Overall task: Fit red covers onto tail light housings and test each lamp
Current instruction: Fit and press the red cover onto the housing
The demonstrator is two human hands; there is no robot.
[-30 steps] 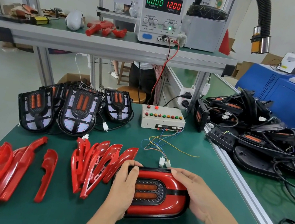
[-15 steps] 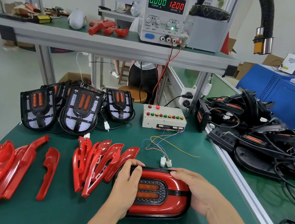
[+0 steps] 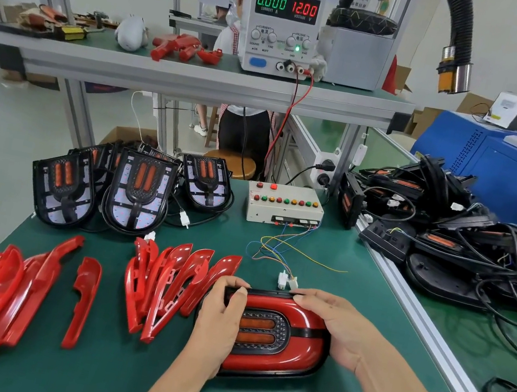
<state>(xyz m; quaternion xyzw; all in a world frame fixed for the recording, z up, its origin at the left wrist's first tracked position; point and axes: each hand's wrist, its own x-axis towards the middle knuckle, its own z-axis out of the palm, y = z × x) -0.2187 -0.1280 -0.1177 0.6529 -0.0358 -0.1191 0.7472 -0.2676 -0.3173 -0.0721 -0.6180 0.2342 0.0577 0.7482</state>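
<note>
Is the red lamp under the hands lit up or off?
Off, it seems. The lamp shows no glow, its two orange strips look dull, and the power box reads zero current.

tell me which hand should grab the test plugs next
Right, probably. The right hand rests on the lamp's far edge just below the white plugs; the left hand lies farther away, holding the lamp's left end.

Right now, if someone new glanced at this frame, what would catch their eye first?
Probably the glossy red tail light at the near edge of the green bench, gripped by the left hand and right hand. Next, the red covers fanned out just left of it, and the power supply on the upper shelf reading 0.000 and 12.00.
</note>
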